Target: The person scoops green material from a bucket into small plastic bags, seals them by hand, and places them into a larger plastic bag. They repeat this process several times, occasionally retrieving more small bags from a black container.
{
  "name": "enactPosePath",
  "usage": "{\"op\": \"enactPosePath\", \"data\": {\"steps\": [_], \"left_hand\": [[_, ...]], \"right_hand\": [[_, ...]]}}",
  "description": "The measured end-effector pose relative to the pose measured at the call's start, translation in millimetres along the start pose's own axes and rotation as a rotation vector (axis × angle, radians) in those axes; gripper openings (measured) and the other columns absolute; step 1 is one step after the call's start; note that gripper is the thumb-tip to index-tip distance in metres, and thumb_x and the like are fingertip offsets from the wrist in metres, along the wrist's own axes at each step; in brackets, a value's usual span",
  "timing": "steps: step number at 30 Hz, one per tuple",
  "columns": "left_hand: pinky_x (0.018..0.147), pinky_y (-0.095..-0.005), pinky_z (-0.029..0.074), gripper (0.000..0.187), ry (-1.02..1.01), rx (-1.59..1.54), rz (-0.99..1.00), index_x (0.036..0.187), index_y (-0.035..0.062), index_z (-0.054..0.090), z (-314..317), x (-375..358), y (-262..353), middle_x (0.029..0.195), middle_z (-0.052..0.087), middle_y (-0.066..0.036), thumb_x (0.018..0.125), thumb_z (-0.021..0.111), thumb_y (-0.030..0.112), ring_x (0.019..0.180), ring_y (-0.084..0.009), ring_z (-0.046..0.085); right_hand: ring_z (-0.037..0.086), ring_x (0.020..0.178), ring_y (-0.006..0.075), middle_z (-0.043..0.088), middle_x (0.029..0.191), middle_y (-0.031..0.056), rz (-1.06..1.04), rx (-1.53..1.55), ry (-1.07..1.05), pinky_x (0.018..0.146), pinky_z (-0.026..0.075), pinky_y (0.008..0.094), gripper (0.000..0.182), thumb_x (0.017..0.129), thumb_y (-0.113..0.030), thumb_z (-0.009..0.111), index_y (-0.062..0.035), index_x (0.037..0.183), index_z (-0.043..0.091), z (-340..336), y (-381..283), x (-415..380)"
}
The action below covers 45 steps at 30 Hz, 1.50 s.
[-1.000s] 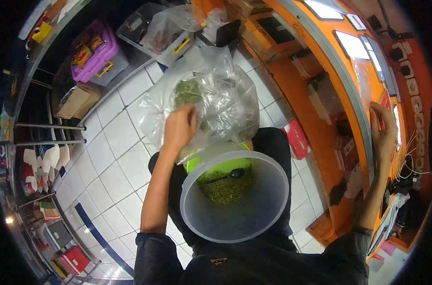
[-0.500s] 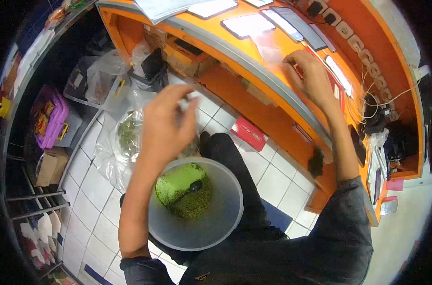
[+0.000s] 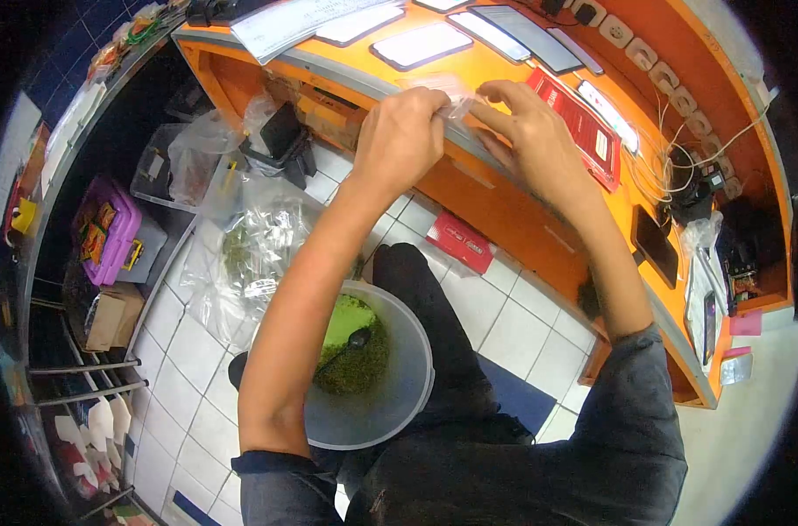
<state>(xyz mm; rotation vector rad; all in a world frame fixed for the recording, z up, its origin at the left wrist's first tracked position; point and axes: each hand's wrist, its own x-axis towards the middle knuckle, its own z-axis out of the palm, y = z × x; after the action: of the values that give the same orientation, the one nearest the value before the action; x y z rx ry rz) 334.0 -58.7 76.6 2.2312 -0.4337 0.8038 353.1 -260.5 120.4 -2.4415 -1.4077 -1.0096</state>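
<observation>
My left hand (image 3: pixel 403 136) is closed in a pinch on a small clear plastic bag (image 3: pixel 456 95) above the counter's front edge. My right hand (image 3: pixel 539 140) is beside the bag, fingers curved and apart, its fingertips at the bag's edge; whether they touch it is hard to see. Below my hands, a translucent plastic tub (image 3: pixel 416 386) rests by my lap. It holds chopped dry green leaves (image 3: pixel 359 373), a bright green container (image 3: pixel 348 319) lying on its side, and a black spoon-like piece (image 3: pixel 358 337). My left forearm hides part of the tub.
Several phones (image 3: pixel 422 46) and a red box (image 3: pixel 583 131) lie on the orange counter (image 3: pixel 495 74), with white cables (image 3: pixel 670 180) to the right. On the tiled floor are a large clear bag of leaves (image 3: pixel 258 250) and a red box (image 3: pixel 459 243). A purple basket (image 3: pixel 123 228) stands left.
My left hand has moved up and right from above the tub to the small bag and pinched it. My right hand and the bag have shifted left over the counter's edge.
</observation>
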Motion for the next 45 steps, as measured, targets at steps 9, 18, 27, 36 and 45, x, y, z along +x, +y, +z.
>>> {"op": "enactPosePath", "data": {"steps": [9, 18, 27, 36, 45], "left_hand": [[0.085, -0.0452, 0.057, 0.023, 0.128, 0.022, 0.199, 0.107, 0.0019, 0.074, 11, -3, -15, 0.102, 0.073, -0.021, 0.085, 0.068, 0.006, 0.092, -0.041, 0.071], [0.081, -0.0538, 0.053, 0.012, 0.047, -0.065, 0.202, 0.09, 0.0, 0.069, 9, -2, -15, 0.09, 0.068, -0.025, 0.088, 0.057, 0.002, 0.09, -0.0451, 0.067], [0.083, -0.049, 0.057, 0.026, -0.048, 0.16, 0.094, 0.111, 0.0104, 0.076, 2, -1, -18, 0.092, 0.074, -0.02, 0.088, 0.068, 0.019, 0.09, -0.0403, 0.071], [0.083, -0.0511, 0.056, 0.021, -0.083, 0.299, 0.039, 0.106, 0.0107, 0.078, 3, 14, -19, 0.092, 0.073, -0.022, 0.091, 0.066, 0.019, 0.087, -0.0421, 0.071], [0.066, -0.0344, 0.051, 0.018, 0.25, 0.227, 0.089, 0.093, 0.001, 0.073, -93, -22, -45, 0.08, 0.067, -0.013, 0.092, 0.073, 0.018, 0.067, -0.0244, 0.064]], "right_hand": [[0.072, 0.09, 0.0369, 0.07, 0.115, 0.0139, 0.12, 0.034, -0.137, 0.079, 0.058, 0.0455, 0.02, 0.092, -0.019, 0.068, -0.0062, 0.106, 0.074, 18, 17, -3], [0.071, 0.098, 0.0317, 0.071, 0.119, 0.0026, 0.127, -0.103, -0.182, 0.082, 0.056, 0.0418, 0.024, 0.09, -0.016, 0.072, -0.0107, 0.113, 0.074, 17, 13, -2], [0.073, 0.089, 0.0331, 0.073, 0.111, 0.0094, 0.128, -0.046, -0.074, 0.077, 0.059, 0.0412, 0.02, 0.091, -0.02, 0.071, -0.009, 0.106, 0.076, 14, 9, -3], [0.076, 0.094, 0.0218, 0.078, 0.103, 0.0113, 0.26, 0.185, 0.2, 0.082, 0.058, 0.0318, 0.015, 0.091, -0.006, 0.075, -0.0015, 0.105, 0.074, -22, 7, -22], [0.067, 0.086, 0.0059, 0.075, 0.095, 0.0035, 0.521, 0.753, 0.486, 0.076, 0.054, 0.0214, 0.014, 0.099, -0.006, 0.07, -0.0003, 0.111, 0.071, -62, -20, -19]]}}
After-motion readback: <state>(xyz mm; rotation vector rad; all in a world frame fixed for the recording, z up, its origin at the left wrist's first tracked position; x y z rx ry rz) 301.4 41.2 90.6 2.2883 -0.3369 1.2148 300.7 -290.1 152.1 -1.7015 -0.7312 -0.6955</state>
